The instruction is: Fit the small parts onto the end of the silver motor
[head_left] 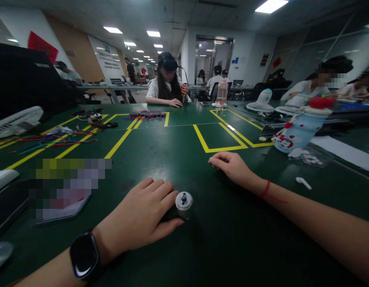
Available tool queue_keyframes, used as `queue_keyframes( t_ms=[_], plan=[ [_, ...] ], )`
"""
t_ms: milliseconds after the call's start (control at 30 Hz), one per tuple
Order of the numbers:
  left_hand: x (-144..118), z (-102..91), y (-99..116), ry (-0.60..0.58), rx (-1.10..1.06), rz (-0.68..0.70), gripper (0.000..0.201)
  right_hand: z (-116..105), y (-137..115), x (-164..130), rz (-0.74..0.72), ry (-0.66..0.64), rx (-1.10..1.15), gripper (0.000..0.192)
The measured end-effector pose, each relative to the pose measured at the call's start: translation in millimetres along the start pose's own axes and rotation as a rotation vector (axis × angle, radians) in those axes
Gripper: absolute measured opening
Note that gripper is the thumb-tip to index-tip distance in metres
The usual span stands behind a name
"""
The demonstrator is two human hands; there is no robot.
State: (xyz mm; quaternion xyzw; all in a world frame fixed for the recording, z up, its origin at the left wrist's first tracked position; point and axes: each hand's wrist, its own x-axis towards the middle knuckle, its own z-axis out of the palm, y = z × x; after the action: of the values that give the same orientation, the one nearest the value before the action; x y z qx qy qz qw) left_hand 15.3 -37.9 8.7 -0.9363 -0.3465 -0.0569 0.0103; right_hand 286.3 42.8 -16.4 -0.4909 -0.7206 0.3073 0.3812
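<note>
A small silver cylinder that looks like an electric motor stands upright on the green table, its shaft end facing up. My left hand is closed around its left side, with the index finger and thumb against it. Farther forward and to the right, my right hand rests near the table surface, fingers curled and fingertips pinched together. Anything between those fingertips is hidden or too small to make out.
A phone-like slab lies to the left, beside coloured wires. More wires lie at the back. On the right stand a blue bottle and a white earbud. Across the table sits a person.
</note>
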Motion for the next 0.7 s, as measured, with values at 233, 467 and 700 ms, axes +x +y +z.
queue_keyframes(
  t_ms=[233,467,700],
  plan=[
    [-4.7,-1.3,-2.0,0.059,-0.212,-0.067,0.045,1.4,-7.3,-3.6,-0.069,-0.095,-0.154,0.022],
    [-1.0,3.3,2.4,0.087,-0.42,-0.079,0.029,11.5,-31.9,-17.6,-0.189,-0.151,-0.176,0.017],
    [3.7,9.7,-0.7,0.092,-0.454,-0.051,0.015,34.8,-72.5,-45.8,-0.406,-0.2,-0.032,0.014]
  ],
)
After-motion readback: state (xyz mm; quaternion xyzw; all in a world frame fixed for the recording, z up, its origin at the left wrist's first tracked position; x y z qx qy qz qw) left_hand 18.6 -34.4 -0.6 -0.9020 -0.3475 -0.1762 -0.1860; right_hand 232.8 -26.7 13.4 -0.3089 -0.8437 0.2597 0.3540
